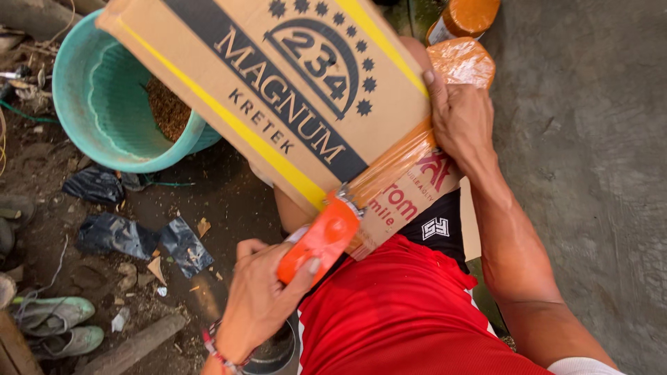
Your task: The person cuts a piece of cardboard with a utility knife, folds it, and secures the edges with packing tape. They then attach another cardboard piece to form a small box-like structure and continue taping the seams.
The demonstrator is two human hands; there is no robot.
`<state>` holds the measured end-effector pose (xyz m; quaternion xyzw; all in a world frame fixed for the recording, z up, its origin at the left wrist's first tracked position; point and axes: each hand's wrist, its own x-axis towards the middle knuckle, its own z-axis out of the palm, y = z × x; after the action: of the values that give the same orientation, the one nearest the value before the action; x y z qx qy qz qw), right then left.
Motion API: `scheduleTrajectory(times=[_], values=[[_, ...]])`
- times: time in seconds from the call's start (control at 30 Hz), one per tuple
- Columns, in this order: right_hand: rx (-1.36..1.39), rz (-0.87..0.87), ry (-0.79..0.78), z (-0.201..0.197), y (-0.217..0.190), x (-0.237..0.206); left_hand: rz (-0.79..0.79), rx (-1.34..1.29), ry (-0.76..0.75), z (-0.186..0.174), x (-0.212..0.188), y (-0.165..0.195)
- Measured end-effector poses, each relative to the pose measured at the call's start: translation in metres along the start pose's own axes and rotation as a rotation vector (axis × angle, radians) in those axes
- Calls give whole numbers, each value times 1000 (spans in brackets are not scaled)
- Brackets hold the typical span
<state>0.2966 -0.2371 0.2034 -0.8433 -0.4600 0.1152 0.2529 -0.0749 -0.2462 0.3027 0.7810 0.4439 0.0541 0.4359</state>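
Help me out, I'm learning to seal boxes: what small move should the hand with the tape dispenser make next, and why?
Probably pull the orange tape dispenser a little further past the cardboard box edge. The left hand grips it at the box's near edge, a stretch of brown tape runs taut up to where the right hand presses the box, and the strip looks uncut.

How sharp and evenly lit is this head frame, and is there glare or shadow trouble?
Head view: soft daylight, no hard shadows; the box and left hand are sharp; mild sheen on the tape under the right hand; the ground beneath the basin is dim; the shoes at the edge look slightly soft; wide-angle stretch near the borders.
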Motion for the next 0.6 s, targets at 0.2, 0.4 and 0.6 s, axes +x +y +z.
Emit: scheduleTrajectory(times=[0.2, 0.4, 0.6], values=[[51, 58, -44, -8, -3, 3, -389, 55, -32, -16, -55, -40], [302, 8, -236, -40, -31, -8, -505, 121, -31, -11, -73, -38], [303, -146, -3, -119, -84, -10, -138, 236, 301, -38, -68, -2]])
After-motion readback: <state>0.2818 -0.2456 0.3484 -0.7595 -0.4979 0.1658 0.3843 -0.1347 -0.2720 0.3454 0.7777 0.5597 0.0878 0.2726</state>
